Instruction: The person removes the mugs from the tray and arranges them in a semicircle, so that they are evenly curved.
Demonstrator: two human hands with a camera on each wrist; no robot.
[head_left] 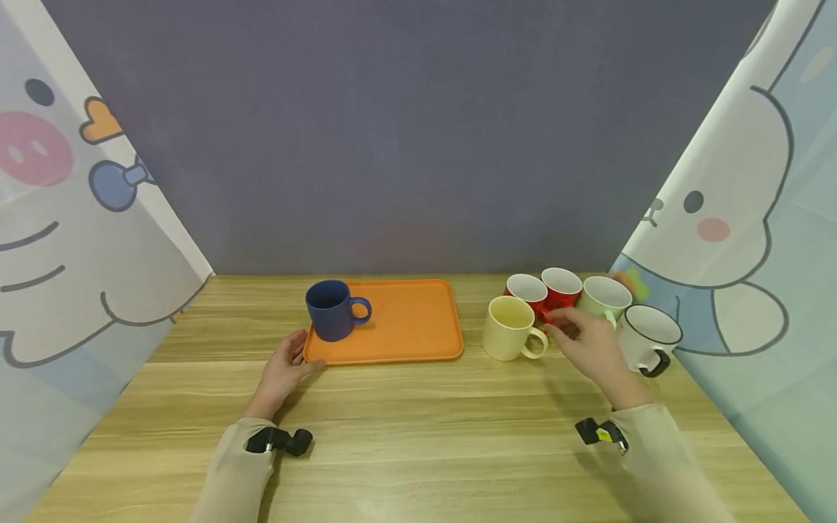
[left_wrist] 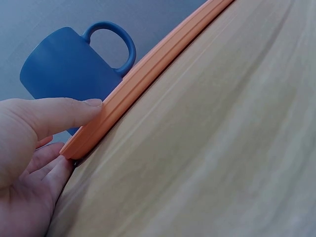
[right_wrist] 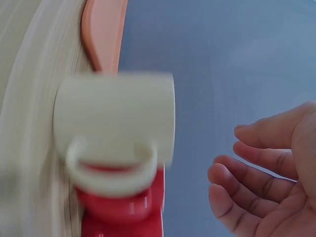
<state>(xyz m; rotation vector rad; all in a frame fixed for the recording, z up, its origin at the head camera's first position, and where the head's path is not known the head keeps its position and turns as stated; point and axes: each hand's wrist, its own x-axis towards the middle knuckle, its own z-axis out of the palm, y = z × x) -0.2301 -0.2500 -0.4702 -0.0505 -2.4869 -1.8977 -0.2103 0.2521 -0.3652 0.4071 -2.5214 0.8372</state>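
My left hand grips the near left corner of an orange tray, the thumb on its front rim and the other fingers around the left side. A dark blue mug stands upright on the tray's left end, handle to the right. My right hand hovers with loosely bent fingers and holds nothing. Just left of it is a pale yellow mug, handle toward the hand. In the right wrist view the fingers are apart from that yellow mug.
Behind the yellow mug are two red mugs with white insides. A light green mug and a white mug with a black rim and handle stand at the right. A grey wall backs the wooden table; printed curtains flank it.
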